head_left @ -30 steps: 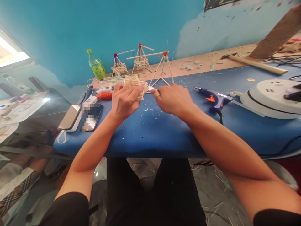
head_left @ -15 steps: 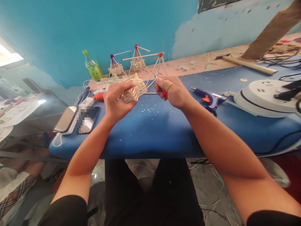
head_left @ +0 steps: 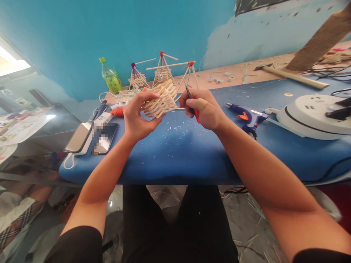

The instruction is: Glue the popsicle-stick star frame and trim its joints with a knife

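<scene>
While a blue-covered table (head_left: 164, 160) spreads across the scene, a rounded white power unit (head_left: 312, 113) with dark plugs sits on its right side. At the far edge, before the turquoise wall (head_left: 123, 29), stand three stick frames, each tied at the top; the nearest, the red-bound frame (head_left: 191, 64), rises just beyond the right hand. A green-capped bottle (head_left: 112, 79) is to their left. Between the power unit and the hands lies a blue glue gun (head_left: 251, 115), its nozzle pointing left. Two phones (head_left: 79, 137) rest at the near left.

Both hands are well in from the table's near edge, apart from each other. The left hand (head_left: 138, 116) is wrapped around a stick lattice (head_left: 161, 101), digits over its top and along its underside, and seems to hold it off the surface. The lattice lies between the hands, its bulk reaching from the left palm rightward and slightly up; which side is longest is hard to tell. Its free end faces the right hand (head_left: 206, 109), which grips a red-handled tool (head_left: 196, 114). That tool's long axis slants from handle, near right, to dark tip, far left; the tip is near the lattice's right end, not touching. Pale scraps (head_left: 173, 129) dot the table below.
</scene>
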### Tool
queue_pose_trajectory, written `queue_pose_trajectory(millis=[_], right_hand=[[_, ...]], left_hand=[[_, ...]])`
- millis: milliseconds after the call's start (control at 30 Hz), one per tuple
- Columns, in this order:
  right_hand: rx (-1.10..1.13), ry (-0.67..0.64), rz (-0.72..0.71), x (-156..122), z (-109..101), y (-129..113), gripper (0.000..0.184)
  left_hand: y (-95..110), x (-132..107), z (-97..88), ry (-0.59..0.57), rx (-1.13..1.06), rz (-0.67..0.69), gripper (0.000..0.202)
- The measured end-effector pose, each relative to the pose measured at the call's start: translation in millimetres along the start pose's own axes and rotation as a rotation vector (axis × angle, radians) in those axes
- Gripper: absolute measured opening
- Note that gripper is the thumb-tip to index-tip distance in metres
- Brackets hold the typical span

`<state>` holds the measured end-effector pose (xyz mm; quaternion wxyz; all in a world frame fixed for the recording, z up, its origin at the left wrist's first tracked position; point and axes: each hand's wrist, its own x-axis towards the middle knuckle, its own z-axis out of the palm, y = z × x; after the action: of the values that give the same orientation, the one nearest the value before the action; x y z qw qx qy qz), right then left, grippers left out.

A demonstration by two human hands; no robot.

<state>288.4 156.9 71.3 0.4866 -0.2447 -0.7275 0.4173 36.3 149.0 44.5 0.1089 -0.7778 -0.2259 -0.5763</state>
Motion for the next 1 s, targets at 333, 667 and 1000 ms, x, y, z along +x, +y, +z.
queue_pose_trajectory(millis=[333, 667, 1000], right_hand=[[0.251, -0.140, 0.072, -5.7, -6.1, -1.7, 0.035], [0.001, -0.251, 0.198, -7.2, -8.0, -10.3, 0.039], [-0.115, -0.246, 0.246, -7.5, -6.3, -5.1, 0.048]], left_hand=[[-2.9, 20.3, -16.6, 0.021, 0.039, 0.100, 0.031], [-2.9, 27.1, -17.7, -0.001, 0.037, 0.214, 0.022], [-14.8, 16.0, -18.3, -0.206, 0.049, 0.074, 0.026]])
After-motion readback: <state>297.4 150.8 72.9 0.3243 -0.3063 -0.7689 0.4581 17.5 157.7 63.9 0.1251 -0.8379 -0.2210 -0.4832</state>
